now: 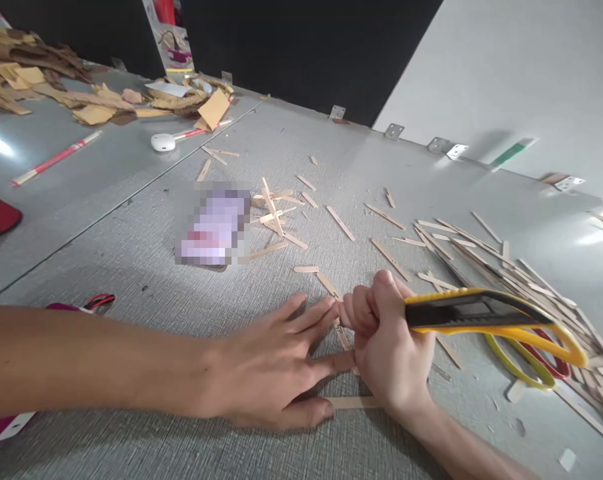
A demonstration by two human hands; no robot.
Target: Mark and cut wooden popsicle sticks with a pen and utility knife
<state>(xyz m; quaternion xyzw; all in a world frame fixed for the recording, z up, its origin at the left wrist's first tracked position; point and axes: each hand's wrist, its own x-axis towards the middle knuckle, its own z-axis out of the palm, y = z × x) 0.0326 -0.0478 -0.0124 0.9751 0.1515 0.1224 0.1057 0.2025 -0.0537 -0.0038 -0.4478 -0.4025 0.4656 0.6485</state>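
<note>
My left hand point(276, 367) lies flat on the grey mat, fingers stretched and spread, pressing on thin wooden craft sticks point(343, 339). Its thumb touches another craft stick point(354, 403) that runs sideways under my right wrist. In a fist, my right hand point(394, 340) grips a yellow-and-black utility knife point(481, 313), whose handle sticks out to the right past the thumb. The fist meets the left fingertips over the sticks. Its blade end is hidden by the hands. Just beyond the fingers lie a short stick piece point(306, 269) and an angled one point(326, 283).
A loose pile of craft sticks point(541, 300) spreads at right, with yellow-green scissor-like loops point(526, 367). A pixelated phone point(214, 227) lies beyond my left hand beside a stick cluster point(274, 213). Farther back are a white earbud case point(163, 142) and brown scraps point(101, 107). Metal hinges point(394, 131) line the back panel.
</note>
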